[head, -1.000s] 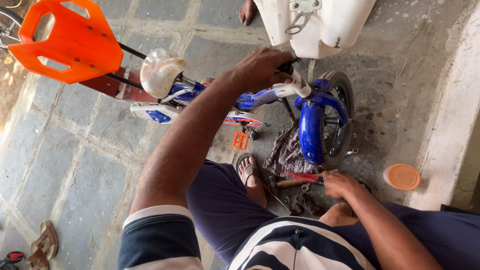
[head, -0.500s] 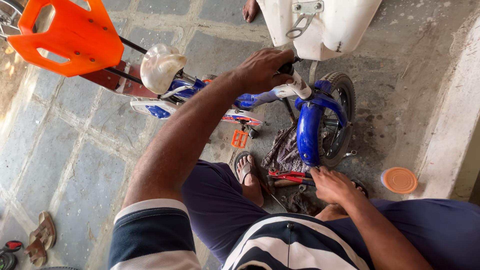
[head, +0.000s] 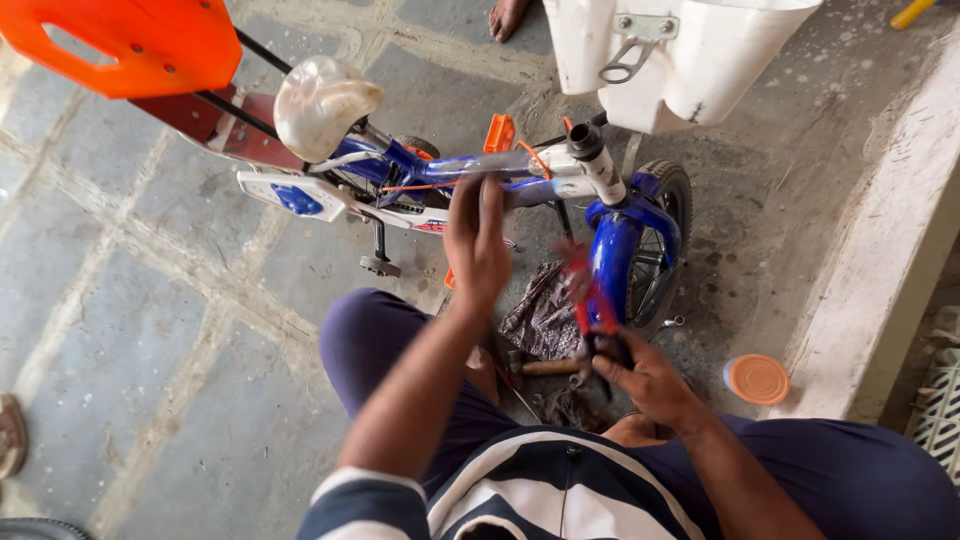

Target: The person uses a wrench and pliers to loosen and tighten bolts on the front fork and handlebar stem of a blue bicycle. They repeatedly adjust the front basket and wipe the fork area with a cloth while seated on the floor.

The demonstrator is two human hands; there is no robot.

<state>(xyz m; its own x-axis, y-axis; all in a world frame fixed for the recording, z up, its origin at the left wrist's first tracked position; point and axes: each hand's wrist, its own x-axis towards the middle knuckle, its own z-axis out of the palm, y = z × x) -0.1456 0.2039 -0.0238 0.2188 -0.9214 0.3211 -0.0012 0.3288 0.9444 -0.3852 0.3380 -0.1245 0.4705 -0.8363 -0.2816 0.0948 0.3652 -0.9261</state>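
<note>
Pliers (head: 588, 300) with red handles sit in the right hand (head: 645, 378), fingers wrapped round the lower dark end of the handles; the tool points up and away, its upper part blurred, so whether its nose bites on anything cannot be told. Tip lies just beside the blue front fender (head: 612, 255) of a small bicycle (head: 480, 180).

Left hand (head: 477, 240) is raised over the bicycle's blue frame, fingers straight and held together, palm turned sideways. It holds nothing; whether the fingertips touch the frame tube is not clear (the hand is blurred too).

Bicycle stands across the view: dirty white saddle (head: 322, 100) at left, front wheel (head: 655, 255) at right, white steering stem (head: 598, 165) rising with no handlebar on it, orange pedal (head: 499, 134) behind the frame. Orange plastic seat back (head: 130, 42) on black rods sits at upper left.

Down between the knees: a dark patterned cloth (head: 545, 315) on the stone floor (head: 150, 330), a wooden-handled tool (head: 545, 367) beside it. An orange round lid (head: 756, 379) lies near the concrete kerb (head: 890, 250) at right. A white plastic part (head: 680, 55) hangs over the front wheel. Someone else's bare foot (head: 508, 15) shows at the top edge, a sandal (head: 10, 435) at far left.
</note>
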